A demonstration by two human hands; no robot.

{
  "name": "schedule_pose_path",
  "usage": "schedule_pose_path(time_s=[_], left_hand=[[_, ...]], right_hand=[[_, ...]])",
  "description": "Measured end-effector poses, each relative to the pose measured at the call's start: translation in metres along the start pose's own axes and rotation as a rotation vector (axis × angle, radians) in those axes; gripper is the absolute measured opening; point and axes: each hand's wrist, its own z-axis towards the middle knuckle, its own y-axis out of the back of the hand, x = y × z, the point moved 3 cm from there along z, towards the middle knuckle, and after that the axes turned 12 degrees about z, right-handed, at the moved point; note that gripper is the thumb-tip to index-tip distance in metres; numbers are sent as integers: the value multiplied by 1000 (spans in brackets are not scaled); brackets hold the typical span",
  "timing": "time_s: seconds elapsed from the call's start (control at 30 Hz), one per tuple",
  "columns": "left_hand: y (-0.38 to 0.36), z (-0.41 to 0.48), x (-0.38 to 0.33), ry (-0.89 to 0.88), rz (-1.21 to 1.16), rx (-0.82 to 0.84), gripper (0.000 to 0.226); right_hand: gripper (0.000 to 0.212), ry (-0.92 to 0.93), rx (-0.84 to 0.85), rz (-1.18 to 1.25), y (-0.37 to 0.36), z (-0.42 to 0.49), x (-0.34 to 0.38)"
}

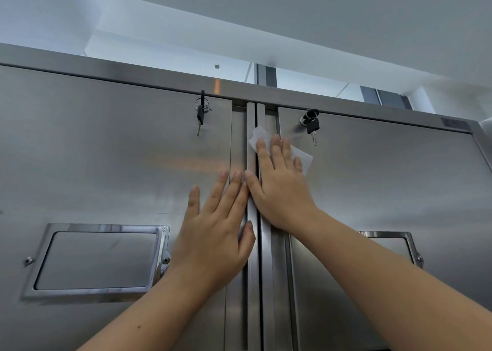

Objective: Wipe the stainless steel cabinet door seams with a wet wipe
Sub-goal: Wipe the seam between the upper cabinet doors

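- Above us we see a pale ceiling (292, 17), and below it the brushed top rail of a stainless steel cabinet (133, 73) that fills most of the view.
- The cabinet has two shut doors, a left door (93, 151) and a right door (386, 177). They meet at a dark vertical seam (261, 297), with narrow raised strips on either side of it.
- We find the wet wipe (257, 137) high on the cabinet, close under the top rail. It lies flat across the seam, with one white corner sticking out to the upper left of the fingers and another on the right door.
- The right hand (279, 188) lies palm down on the wipe. Its fingers are straight and close together, pressing the wipe against the metal, and its thumb reaches left across the seam.
- The left hand (213, 238) lies flat on the inner edge of the left door, lower than the right hand. Its fingers are spread and straight and hold nothing; its thumb rests on the raised strip by the seam, and its fingertips nearly touch the right thumb.
- Both forearms are bare and come up from the bottom edge of the view.
- A black-headed key (200, 115) hangs from the lock near the left door's upper inner corner.
- A second key (312, 125) hangs from the lock on the right door, just right of the wipe.
- We note a recessed handle (97, 260) in a shiny frame low on the left door, and a matching right handle (391, 244) partly hidden behind the right forearm.
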Motion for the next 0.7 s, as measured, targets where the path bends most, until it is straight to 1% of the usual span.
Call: schedule_pose_path(time_s=[0.2,0.33,0.53,0.63,0.7], left_hand=[[1,1,0,-2,4,7,59],[1,0,0,-4,16,16,59],[1,1,0,-6,11,11,59],[0,1,0,-6,-4,13,59],[0,1,0,-6,-5,14,59]], right_hand=[[63,85,43,0,4,8,-10],[59,156,42,-75,17,12,-19],[62,102,-71,-235,16,6,-7],[63,63,-75,-207,11,6,0],[65,36,-42,-138,7,8,1]])
